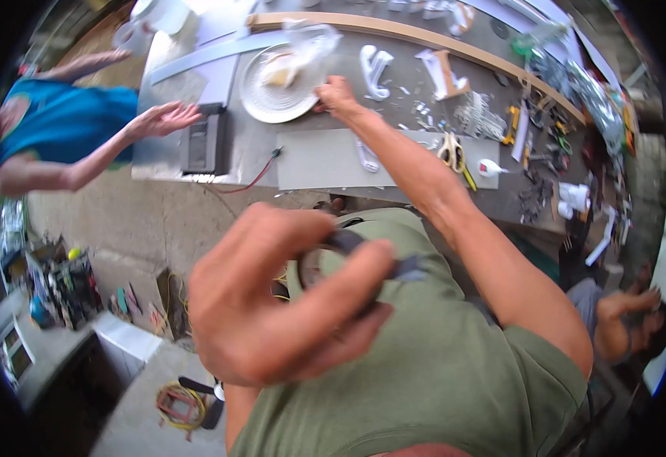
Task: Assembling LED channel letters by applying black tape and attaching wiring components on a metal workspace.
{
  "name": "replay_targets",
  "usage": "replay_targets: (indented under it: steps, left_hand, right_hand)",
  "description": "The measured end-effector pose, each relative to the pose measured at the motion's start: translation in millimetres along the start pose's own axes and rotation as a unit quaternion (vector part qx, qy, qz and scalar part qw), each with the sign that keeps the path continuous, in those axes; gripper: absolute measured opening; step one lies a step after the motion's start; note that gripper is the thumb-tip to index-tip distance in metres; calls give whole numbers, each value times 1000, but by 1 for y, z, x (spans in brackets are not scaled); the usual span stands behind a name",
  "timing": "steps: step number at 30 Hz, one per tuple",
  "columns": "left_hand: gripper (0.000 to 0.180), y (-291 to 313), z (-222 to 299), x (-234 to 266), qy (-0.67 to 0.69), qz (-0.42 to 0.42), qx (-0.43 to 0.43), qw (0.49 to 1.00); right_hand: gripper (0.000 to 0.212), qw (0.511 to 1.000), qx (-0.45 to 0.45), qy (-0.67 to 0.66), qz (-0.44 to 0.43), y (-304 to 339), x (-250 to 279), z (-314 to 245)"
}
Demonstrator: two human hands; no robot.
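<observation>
Close to the camera, my left hand [260, 305] has its fingers curled around a roll of dark tape [346, 242]; a short loose end sticks out to the right. My right arm stretches across to the table, where my right hand [336, 96] pinches the right rim of a round, pale ribbed plate [266, 108]. On that plate lie a small yellowish lump [278, 76] and a crumpled clear plastic bag [314, 44]. White cut-out letter shapes [376, 72] rest to the right of my right hand. My right fingertips are small and partly hidden.
A person in a blue top [74, 122] reaches over the table's left end, by a black box [205, 145]. Scissors [451, 150], a glue bottle [490, 167] and a grey board [314, 171] lie near the front edge. A long wooden strip [424, 36] crosses behind. Another person [618, 324] is at far right.
</observation>
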State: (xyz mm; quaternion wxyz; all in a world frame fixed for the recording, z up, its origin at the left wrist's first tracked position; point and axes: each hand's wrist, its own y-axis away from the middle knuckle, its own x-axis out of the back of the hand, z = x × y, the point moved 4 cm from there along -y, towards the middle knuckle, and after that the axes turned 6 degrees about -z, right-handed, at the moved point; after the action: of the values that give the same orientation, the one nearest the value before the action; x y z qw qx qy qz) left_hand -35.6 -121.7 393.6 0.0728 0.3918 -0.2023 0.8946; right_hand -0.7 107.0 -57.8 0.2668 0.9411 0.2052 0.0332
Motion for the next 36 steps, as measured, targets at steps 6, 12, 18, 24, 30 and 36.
replay_targets:
  steps: [6, 12, 18, 24, 30, 36]
  left_hand:
    - [51, 19, -33, -39, 154, -60, 167, 972]
    - [51, 23, -77, -94, 258, -121, 147, 947]
    - [51, -9, -85, -146, 375, -188, 90, 903]
    - [46, -54, -51, -205, 398, -249, 118, 875]
    - [46, -75, -16, -270, 443, -291, 171, 831]
    - [46, -95, 16, -319, 430, -332, 153, 826]
  right_hand:
    - [16, 997, -11, -63, 48, -4, -19, 1]
    - [22, 973, 176, 143, 38, 98, 11, -37]
    - [11, 905, 291, 94, 294, 308, 190, -80]
    - [12, 840, 131, -84, 519, 436, 358, 43]
    - [17, 901, 99, -132, 401, 458, 348, 68]
    - [31, 954, 159, -175, 186, 449, 310, -8]
